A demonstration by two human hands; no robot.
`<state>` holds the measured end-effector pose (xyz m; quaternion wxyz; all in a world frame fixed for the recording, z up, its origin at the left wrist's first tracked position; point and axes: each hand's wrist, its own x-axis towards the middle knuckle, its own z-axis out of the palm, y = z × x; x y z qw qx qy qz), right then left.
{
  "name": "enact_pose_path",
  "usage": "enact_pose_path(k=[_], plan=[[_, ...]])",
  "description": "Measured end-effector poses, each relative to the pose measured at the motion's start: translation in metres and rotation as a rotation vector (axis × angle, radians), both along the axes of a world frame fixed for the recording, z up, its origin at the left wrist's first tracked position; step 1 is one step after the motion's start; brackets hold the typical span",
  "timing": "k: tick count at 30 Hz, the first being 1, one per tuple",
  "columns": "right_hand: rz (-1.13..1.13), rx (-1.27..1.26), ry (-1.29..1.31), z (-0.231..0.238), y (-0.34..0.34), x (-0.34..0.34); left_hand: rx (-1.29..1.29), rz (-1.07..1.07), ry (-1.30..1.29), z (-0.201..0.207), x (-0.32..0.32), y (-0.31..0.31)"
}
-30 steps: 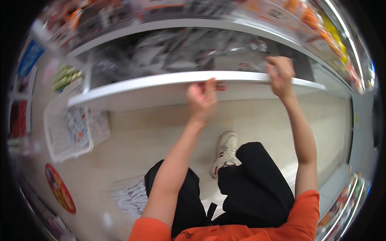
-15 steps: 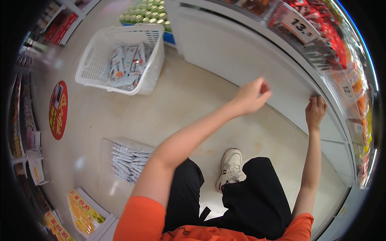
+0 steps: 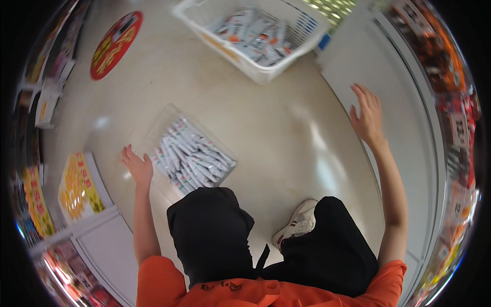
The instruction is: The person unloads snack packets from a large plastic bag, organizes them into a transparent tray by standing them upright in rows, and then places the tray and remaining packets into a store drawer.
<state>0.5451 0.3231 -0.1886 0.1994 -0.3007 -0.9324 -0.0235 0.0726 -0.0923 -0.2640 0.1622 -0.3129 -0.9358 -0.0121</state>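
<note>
My left hand [image 3: 137, 165] is open beside the left edge of a clear plastic box on the floor, its fingers apart. I cannot tell whether they touch the box. Many slim white packets [image 3: 192, 158] lie in rows inside the clear box [image 3: 225, 147]. Out to the right, my right hand [image 3: 369, 113] is open and holds nothing, next to the white base panel [image 3: 404, 123] of a shelf. Ahead of me stands a white plastic basket [image 3: 261, 75], with a loose heap of white and orange packets [image 3: 253, 35] in it.
Shelves of red and orange packaged snacks [image 3: 440, 56] line the right side. Green-topped cans [image 3: 332, 10] stand behind the basket. A red oval sticker [image 3: 116, 45] is on the floor. At left is a yellow display panel [image 3: 79, 189] by more shelves. My shoe [image 3: 299, 223] rests on the floor.
My view has turned left. My left hand has gone from the right-hand panel across to the clear box. My right hand has come away from the shelf edge and opened.
</note>
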Motion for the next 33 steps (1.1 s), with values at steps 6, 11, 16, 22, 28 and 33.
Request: enact_pose_path(k=[6, 11, 16, 22, 28, 33], plan=[[0.345, 0.035, -0.078, -0.011, 0.016, -0.168, 0.311, 0.435, -1.150, -0.033, 0.031, -0.081], [0.399, -0.059, -0.296, 0.001, 0.024, -0.183, 0.439, 0.407, -1.429, -0.012, 0.059, -0.083], [0.220, -0.191, -0.746, 0.047, -0.005, -0.150, 0.324, 0.403, -1.603, -0.004, 0.054, -0.087], [0.392, -0.155, -1.241, 0.091, -0.078, -0.140, 0.313, 0.428, -1.627, 0.009, 0.046, -0.078], [0.631, -0.596, -1.428, 0.086, -0.160, -0.116, 0.452, 0.509, -1.646, 0.023, 0.061, -0.081], [0.624, -0.984, -1.544, 0.065, -0.136, -0.134, 0.455, 0.460, -1.727, 0.006, 0.058, -0.093]])
